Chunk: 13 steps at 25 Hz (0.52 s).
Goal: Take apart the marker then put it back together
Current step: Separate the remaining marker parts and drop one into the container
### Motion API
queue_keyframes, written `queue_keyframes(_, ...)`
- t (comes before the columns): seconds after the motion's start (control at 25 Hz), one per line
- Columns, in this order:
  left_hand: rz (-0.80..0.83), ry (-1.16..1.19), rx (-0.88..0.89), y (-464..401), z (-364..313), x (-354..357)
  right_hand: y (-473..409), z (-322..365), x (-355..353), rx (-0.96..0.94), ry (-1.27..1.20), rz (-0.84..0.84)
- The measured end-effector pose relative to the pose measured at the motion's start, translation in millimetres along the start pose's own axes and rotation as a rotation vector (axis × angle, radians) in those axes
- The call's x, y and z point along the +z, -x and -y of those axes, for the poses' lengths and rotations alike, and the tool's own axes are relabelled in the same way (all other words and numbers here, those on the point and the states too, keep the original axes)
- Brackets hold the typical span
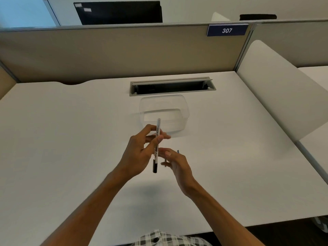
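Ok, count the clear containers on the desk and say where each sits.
1. The container sits mid-desk, just in front of the cable slot and beyond the hands; none others show.

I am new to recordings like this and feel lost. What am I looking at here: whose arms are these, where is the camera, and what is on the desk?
There is no machine: a person wears a camera on the head, looking down at their own bare arms. The left hand pinches a slim white whiteboard marker with a black end, held roughly upright above the white desk. The right hand is beside its lower part, fingers relaxed; whether it touches is unclear. Behind sits a clear plastic container, then a grey cable slot and a sign reading 307.
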<state>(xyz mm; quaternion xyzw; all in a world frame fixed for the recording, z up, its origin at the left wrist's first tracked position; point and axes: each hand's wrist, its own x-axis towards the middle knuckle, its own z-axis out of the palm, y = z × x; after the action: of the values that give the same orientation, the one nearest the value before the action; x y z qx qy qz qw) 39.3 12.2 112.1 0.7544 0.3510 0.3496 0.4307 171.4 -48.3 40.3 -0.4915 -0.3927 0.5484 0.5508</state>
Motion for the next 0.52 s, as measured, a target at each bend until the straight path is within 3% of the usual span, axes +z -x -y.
queue_keyframes(0.36,-0.201,0.184,-0.058,-8,-3,6,-5,19,-21,0.091,-0.174,-0.002)
queue_keyframes(0.52,-0.311,0.217,-0.188,-4,2,4,-9,25,-37,0.127,-0.225,-0.064)
